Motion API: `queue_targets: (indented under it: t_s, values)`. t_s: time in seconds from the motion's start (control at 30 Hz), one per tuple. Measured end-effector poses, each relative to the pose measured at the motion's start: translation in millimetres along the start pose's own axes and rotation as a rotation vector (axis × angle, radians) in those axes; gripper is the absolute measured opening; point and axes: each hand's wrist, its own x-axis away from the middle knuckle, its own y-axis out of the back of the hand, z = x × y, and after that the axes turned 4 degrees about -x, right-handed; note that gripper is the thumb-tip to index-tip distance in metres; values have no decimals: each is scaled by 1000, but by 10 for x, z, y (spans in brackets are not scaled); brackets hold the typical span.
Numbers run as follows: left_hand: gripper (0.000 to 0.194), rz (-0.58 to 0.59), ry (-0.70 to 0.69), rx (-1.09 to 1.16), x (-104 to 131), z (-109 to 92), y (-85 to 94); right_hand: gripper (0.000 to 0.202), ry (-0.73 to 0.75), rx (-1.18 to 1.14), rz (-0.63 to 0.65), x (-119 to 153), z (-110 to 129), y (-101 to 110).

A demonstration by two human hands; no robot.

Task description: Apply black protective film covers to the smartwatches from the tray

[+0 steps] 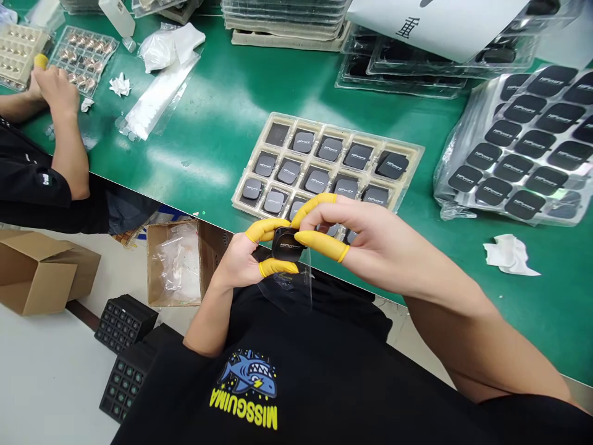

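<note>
A small black rounded-square case [288, 248] with pale lettering is held up in front of my chest. My left hand [241, 256] pinches it from the left, and my right hand [370, 241] has its thumb and forefinger closed on its right side. Yellow finger cots cover the working fingertips of both hands. Below the case hangs a clear plastic film [303, 287]; what holds it is hidden. Just beyond my hands lies a cream compartment tray [416, 162] with similar black square pieces in it. My right hand hides part of its near row.
Bagged sheets of black lettered squares [514, 167] lie at right, near a crumpled tissue [509, 254]. Stacked trays [287, 38] stand at the back. A co-worker's hands [55, 86] are at far left. Cardboard boxes [41, 272] and black blocks [125, 321] sit below the green table [204, 148].
</note>
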Motion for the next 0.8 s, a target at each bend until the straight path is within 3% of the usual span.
queue_targets:
  t_s: [0.8]
  values:
    - [83,36,-72,-24,-26,47,44,13,8,34,7,-7,-19,0]
